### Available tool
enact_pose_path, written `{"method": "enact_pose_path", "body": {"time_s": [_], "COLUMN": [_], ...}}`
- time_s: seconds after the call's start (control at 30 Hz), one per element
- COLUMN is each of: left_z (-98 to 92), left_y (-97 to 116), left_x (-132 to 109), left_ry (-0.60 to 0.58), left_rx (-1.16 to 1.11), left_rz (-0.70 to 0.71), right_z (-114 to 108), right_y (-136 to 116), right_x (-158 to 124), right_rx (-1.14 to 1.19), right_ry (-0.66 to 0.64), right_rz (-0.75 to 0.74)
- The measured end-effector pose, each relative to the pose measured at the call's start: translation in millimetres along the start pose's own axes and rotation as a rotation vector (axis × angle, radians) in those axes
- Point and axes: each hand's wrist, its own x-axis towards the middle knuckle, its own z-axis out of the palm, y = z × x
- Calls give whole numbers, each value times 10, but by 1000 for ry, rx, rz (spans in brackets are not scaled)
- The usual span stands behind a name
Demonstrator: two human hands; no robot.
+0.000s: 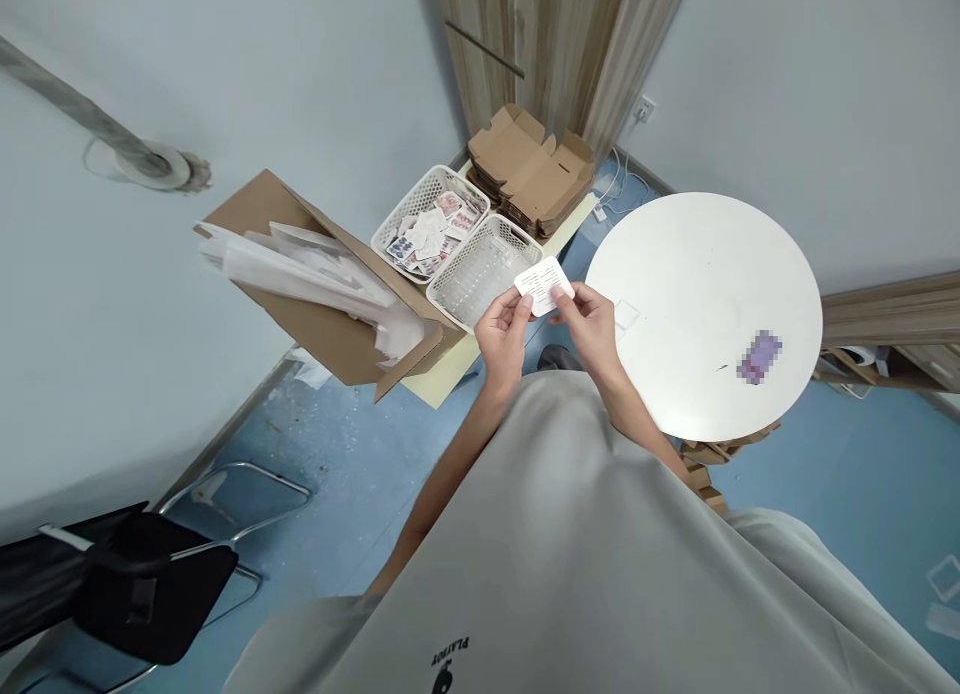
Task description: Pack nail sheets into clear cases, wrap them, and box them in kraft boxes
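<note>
Grey T-shirt (570, 534) fills the foreground, small dark lettering near its lower edge, and out past it both bare hands meet on one white card (545, 282)! Left hand (501, 336): thumb pressed on the card's lower left, fingers curled beneath. Right hand (592, 324): thumb down on the lower right corner, fingers tucked under, so the card is pinched from both sides. It's a rounded-corner card, lines of dark print facing up, too small to read, held up in front of the body.

Just beyond the left hand sits a white plastic basket (517, 231) with something clear inside; right alongside, a second basket (444, 181) carries a jumbled heap of printed cards (431, 236). Behind them, flattened cardboard boxes (532, 169) stack up on a pale yellow board (442, 374). Over to the left, an open carton (315, 344) bristles with translucent white sheets (300, 274). Swing right: a round white table (697, 264) with a pixelated purple item (761, 354) on top. Wood-grain cabinet (540, 44) at the back, black-seated metal chair (157, 594) lower left, blue floor (330, 474) underneath it all.
</note>
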Motion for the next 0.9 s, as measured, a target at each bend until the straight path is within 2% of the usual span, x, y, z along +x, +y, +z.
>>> {"method": "enact_pose_path", "body": {"time_s": [0.2,0.37,0.53,0.7,0.8,0.9], "left_z": [-40,-61,-109,-142,-176,-228], "left_y": [23,77,183,244,266,282], "left_x": [20,39,28,-5,19,71], "left_ry": [22,-6,-50,-102,-54,-61], "left_rx": [-20,-69,-108,-80,-31,-5], "left_rz": [5,12,-8,41,85,47], "right_z": [58,81,124,207,237,241], "right_y": [-25,-72,-29,-43,-59,-34], "right_x": [-74,-85,-81,-112,-100,-76], "right_rx": [-328,-441,-420,-199,28,231], "right_ry": [125,32,0,-16,-134,-266], "right_rz": [-218,-335,-349,-261,-94,114]}}
